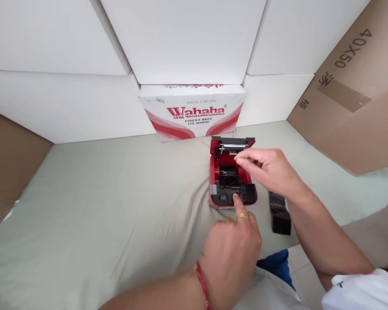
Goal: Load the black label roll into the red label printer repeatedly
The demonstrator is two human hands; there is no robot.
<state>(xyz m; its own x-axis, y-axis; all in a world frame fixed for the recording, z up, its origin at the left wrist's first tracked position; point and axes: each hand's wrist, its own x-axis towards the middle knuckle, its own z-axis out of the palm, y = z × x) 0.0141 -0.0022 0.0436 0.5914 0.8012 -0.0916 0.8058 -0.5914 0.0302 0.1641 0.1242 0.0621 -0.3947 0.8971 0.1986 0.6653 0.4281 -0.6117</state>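
Note:
A small red-and-black label printer (213, 200) stands on the cloth with its lid (250, 141) tilted up. In its red bay sits a dark, glossy roll (228, 173), and dark shiny material with pale lines lies over the front panel. My left hand (234, 241) has its index finger stretched onto that front panel, the other fingers curled; it grips nothing. Beside the raised lid, my right hand (273, 170) is closed in a pinch over the bay's right side. Whatever sits between its fingertips is too small to make out.
Under my right forearm lies a black, glossy folded strip (280, 219). A Wahaha water carton (197, 122) stands behind the printer, against stacked white boxes (184, 38). Brown cardboard boxes flank the pale green cloth (100, 206) at left and right (352, 94).

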